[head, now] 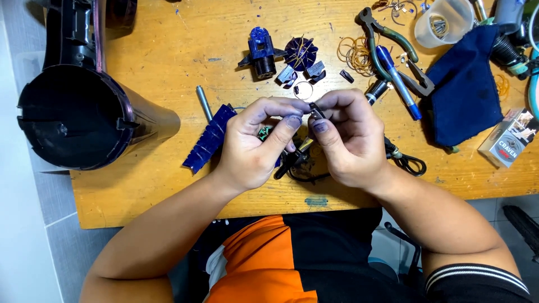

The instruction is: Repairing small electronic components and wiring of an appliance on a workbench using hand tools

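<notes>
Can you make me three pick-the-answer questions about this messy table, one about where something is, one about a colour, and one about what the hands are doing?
1. Where is the big black plastic housing?
A. At the table's left end
B. Beside the clear cup
C. Under the cloth

2. What colour is the cloth?
A. Yellow
B. Dark blue
C. White

3. What are the two hands doing?
A. Lying flat on the table
B. Pinching one small part together
C. Holding the pliers

Answers:
1. A, it lies at the left end of the wooden table, far from the clear cup.
2. B, the cloth at the right is dark blue.
3. B, the left hand and right hand meet fingertip to fingertip on a small dark part, while the pliers lie untouched.
</notes>
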